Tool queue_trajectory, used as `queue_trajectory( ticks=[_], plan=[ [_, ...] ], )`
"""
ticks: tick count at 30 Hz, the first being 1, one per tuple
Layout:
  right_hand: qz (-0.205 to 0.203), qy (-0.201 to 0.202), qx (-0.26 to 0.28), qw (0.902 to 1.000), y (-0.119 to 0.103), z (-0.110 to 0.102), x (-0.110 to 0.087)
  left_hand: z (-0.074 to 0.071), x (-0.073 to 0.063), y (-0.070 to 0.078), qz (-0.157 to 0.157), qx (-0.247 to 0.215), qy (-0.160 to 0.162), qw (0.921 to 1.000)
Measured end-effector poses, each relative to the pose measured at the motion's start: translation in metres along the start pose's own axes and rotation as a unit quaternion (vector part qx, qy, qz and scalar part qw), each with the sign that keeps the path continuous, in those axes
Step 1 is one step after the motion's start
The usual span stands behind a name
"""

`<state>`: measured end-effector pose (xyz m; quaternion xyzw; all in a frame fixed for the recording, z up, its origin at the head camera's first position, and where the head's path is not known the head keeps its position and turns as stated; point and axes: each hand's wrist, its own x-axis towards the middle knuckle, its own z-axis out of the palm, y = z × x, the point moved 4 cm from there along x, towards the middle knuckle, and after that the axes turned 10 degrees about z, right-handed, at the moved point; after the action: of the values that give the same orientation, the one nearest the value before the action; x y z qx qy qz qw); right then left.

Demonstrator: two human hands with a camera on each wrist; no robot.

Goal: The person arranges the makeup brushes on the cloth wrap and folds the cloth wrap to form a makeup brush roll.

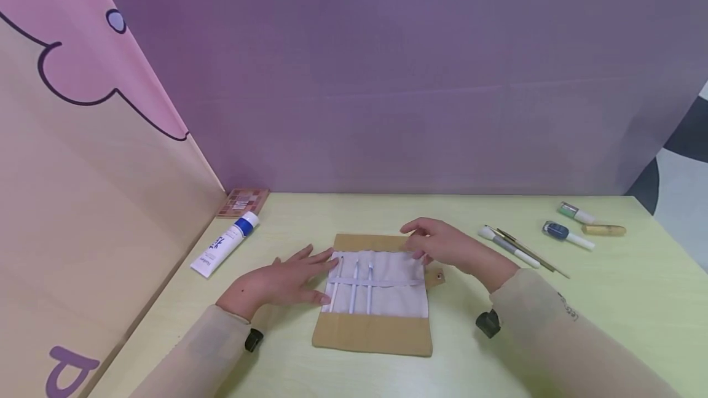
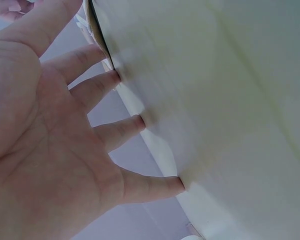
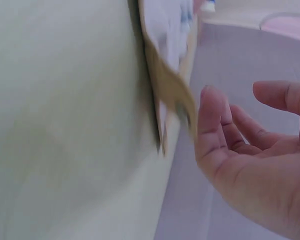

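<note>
A tan roll-up case point(image 1: 373, 335) lies unfolded on the table, its pale lining showing. Three slim white brush-like sticks point(image 1: 354, 290) are tucked under the elastic band across its left half. My left hand point(image 1: 282, 281) spreads its fingers at the case's left edge; in the left wrist view several fingertips point(image 2: 140, 121) touch the table. Over the upper right corner hovers my right hand point(image 1: 442, 244), fingers loosely bent and holding nothing. In the right wrist view the case's snap strap point(image 3: 170, 87) sticks out close to that hand's thumb.
A white tube point(image 1: 224, 244) with a blue band and a reddish checked box point(image 1: 243, 202) are at the left. On the right lie a thick brush point(image 1: 509, 245), thin brushes point(image 1: 533, 252), a dark nail-polish-like bottle point(image 1: 568, 235), a green-and-white bottle point(image 1: 577, 212) and a wooden stick point(image 1: 604, 230).
</note>
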<state>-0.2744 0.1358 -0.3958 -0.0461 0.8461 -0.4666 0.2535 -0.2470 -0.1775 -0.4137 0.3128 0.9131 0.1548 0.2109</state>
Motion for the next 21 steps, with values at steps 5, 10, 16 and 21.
queue_trajectory(
  ticks=[5,10,16,21],
  plan=[
    [0.003,0.021,0.008,0.9998,0.015,-0.028,-0.008,0.001,-0.001,-0.002,0.0,-0.002,0.001,1.0],
    [-0.004,0.036,0.014,0.9992,0.033,-0.053,-0.014,0.001,-0.001,-0.003,0.001,0.003,0.003,1.0],
    [-0.006,0.054,0.013,0.9984,0.055,-0.081,-0.022,0.001,-0.001,-0.002,0.005,-0.001,0.003,1.0],
    [0.01,0.071,-0.001,0.9974,0.072,-0.099,-0.03,0.001,-0.001,-0.003,0.003,0.001,0.002,1.0]
  ],
)
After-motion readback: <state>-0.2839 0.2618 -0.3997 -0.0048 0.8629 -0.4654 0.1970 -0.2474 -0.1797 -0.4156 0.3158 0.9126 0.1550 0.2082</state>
